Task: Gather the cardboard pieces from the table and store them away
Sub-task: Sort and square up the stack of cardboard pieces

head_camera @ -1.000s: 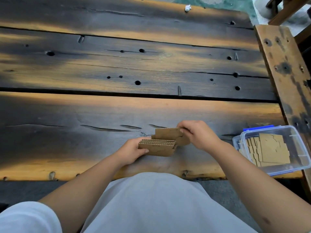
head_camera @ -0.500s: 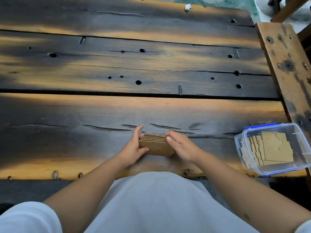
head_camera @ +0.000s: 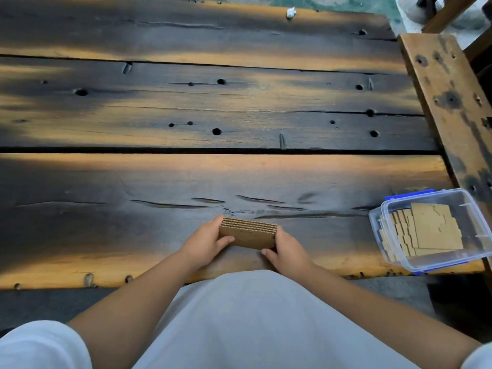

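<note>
A squared-up stack of brown corrugated cardboard pieces (head_camera: 249, 235) stands on its edge near the front of the dark wooden table (head_camera: 239, 177). My left hand (head_camera: 206, 242) grips its left end and my right hand (head_camera: 286, 251) grips its right end. At the table's front right corner sits a clear plastic box (head_camera: 386, 211) with blue latches. Several more cardboard pieces (head_camera: 431, 230) lie flat inside the box.
A worn wooden bench plank (head_camera: 450, 102) runs along the table's right side. A small white scrap (head_camera: 291, 12) lies at the far edge. Deep gaps and knot holes mark the planks.
My right hand laid the loose piece onto the stack. Both hands then closed on the stack's ends and squared it. The view shifted slightly, so the box sits further right.
</note>
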A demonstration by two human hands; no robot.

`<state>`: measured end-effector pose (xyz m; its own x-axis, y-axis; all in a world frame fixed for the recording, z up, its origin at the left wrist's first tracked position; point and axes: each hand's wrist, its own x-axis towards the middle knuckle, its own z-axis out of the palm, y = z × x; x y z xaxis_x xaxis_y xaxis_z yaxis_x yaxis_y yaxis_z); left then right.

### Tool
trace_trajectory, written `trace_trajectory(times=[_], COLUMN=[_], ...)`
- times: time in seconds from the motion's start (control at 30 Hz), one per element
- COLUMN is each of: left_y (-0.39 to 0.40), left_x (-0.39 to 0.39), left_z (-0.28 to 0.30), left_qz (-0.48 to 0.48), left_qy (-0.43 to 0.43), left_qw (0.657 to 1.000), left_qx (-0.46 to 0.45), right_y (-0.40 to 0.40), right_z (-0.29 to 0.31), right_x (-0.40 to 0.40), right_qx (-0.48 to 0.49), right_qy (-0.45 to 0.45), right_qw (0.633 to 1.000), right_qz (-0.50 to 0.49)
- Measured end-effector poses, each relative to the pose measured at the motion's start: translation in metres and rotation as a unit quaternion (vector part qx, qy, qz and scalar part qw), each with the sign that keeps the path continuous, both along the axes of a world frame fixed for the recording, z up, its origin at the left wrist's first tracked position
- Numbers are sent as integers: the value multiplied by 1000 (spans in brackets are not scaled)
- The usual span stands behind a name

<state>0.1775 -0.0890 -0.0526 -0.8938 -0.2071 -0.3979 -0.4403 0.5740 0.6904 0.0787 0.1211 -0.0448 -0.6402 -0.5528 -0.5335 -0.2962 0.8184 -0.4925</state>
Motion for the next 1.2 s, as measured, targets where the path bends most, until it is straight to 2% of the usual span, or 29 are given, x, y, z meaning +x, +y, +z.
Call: trace_trajectory(times=[0.17, 0.23, 0.37, 0.6, 0.73, 0.83, 0.93, 1.03, 1.2], left_y=[-7, -8, -5, 0, -11, -15, -14, -6, 7], left_x=[-4, -8, -11, -9, -18, -21, -23, -28, -31], left_z=[0, 2, 4, 3, 13, 21, 27, 34, 45], left_qz=[-64, -45, 11, 29, -9, -5, 60, 141, 198], left_qy=[-45, -25, 12, 1, -37, -56, -45, -46, -31], left_qw=[984, 983, 991, 996, 997, 998, 996, 986, 961], left_qx=[-162, -179, -130, -80, -73, -28, 45, 74, 191], right_y=[-9, -11, -14, -17, -16, -9, -6, -5, -8], right_z=[3, 4, 5, 4, 10, 18, 25, 31, 42], right_x=[0, -2, -4, -7, -21, -32, -43, -48, -49], right_qx=[34, 29, 9, 21, -52, -98, -137, -160, -213], right_qy=[77, 104, 124, 75, 7, -47, -84, -132, -167], right_qw=[996, 994, 992, 997, 999, 992, 981, 968, 941], right_qz=[-2, 4, -12, -24, -15, -70, -113, -139, -203])
